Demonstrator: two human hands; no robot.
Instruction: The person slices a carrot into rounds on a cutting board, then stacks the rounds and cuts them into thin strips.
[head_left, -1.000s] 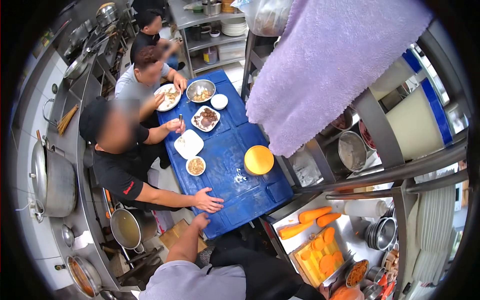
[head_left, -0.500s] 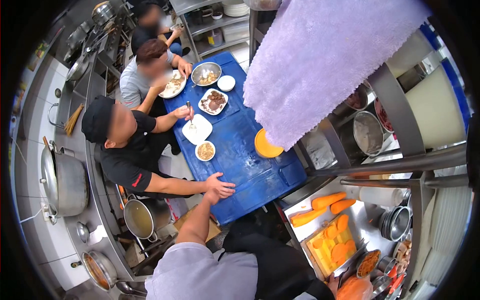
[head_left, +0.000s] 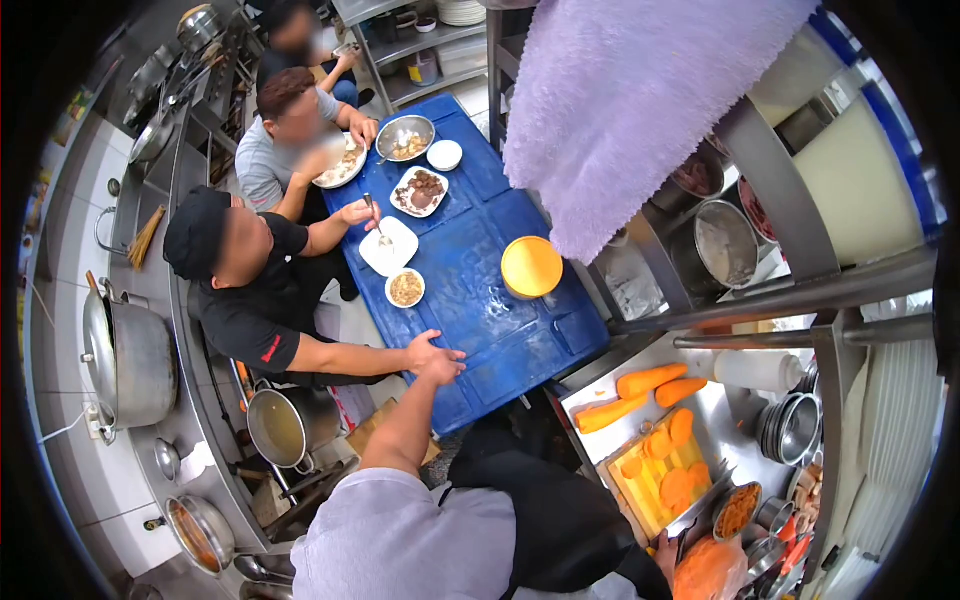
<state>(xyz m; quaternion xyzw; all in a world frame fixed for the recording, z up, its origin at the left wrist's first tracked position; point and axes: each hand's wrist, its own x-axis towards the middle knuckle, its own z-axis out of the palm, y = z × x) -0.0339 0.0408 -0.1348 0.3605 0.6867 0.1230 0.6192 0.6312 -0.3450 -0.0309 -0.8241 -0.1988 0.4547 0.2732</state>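
Note:
My left hand [head_left: 441, 371] is at the near edge of the blue table [head_left: 480, 375]. It is closed in a clasp with the hand [head_left: 424, 352] of a co-worker in a black cap; some fingers are hidden. Down at the lower right, my right hand [head_left: 664, 552] is closed around the handle of a kitchen knife [head_left: 703, 503], partly hidden by my sleeve. The knife's blade lies along the edge of a wooden cutting board [head_left: 625, 490] bearing cut carrot pieces [head_left: 680, 487]. Peeled whole carrots [head_left: 650, 380] lie beyond the board.
On the blue table are a yellow-lidded tub [head_left: 531, 267], a white plate [head_left: 388, 247], a bowl of food [head_left: 405, 288] and a steel bowl [head_left: 405, 138]. A lilac towel [head_left: 640, 110] hangs above. Pots stand at left; a bowl of shredded carrot [head_left: 737, 510] is beside the board.
My view has shifted slightly. The clasped hands sit a little higher in view, and more of the yellow lid shows beside the towel. My right hand stays by the board.

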